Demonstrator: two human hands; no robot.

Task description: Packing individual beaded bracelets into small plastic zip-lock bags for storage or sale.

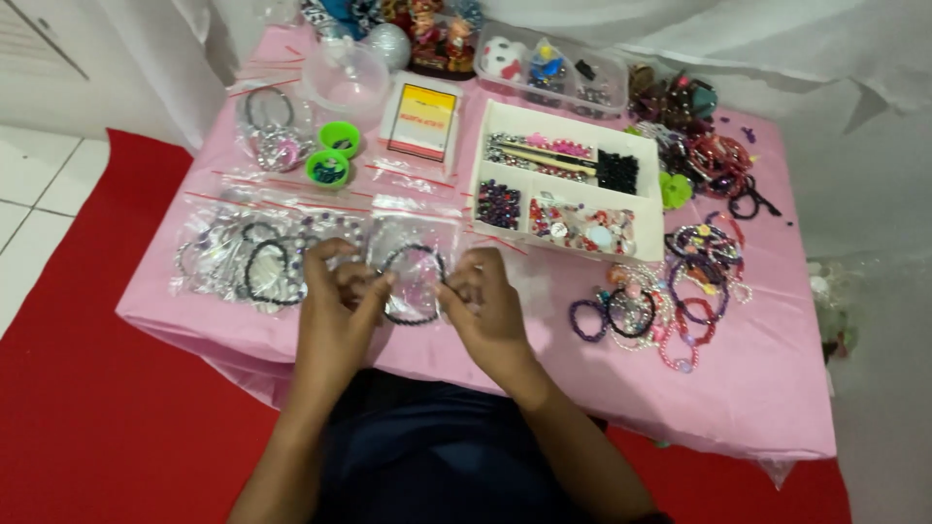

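1. one big pink table cloth (757, 388) covers the table, and a red floor mat (87, 388) lies under it.
2. one white tray (568, 180) sits near the middle of the table. it has three parts showing, all with beads inside.
3. one clear long box (553, 68) sits at the back with small toys and beads in it.
4. one clear round bowl (347, 76) sits at the back left.
5. about three clear bags (243, 254) with dark bracelets lie side by side on the left, and one more bag (275, 126) lies behind them.
6. one white box with a yellow and red top (423, 118) sits beside the bowl.
7. one pile of many bracelets (660, 306), pink, purple and black, lies on the right. i cannot count them all.
8. the left hand (340, 301) is pinching the left side of one black bead bracelet (413, 286).
9. the right hand (485, 306) is pinching the right side of the same bracelet. it is held just above the front edge of the table, over a clear bag.
10. two little green tubs (333, 155) sit next to each other near the bowl.
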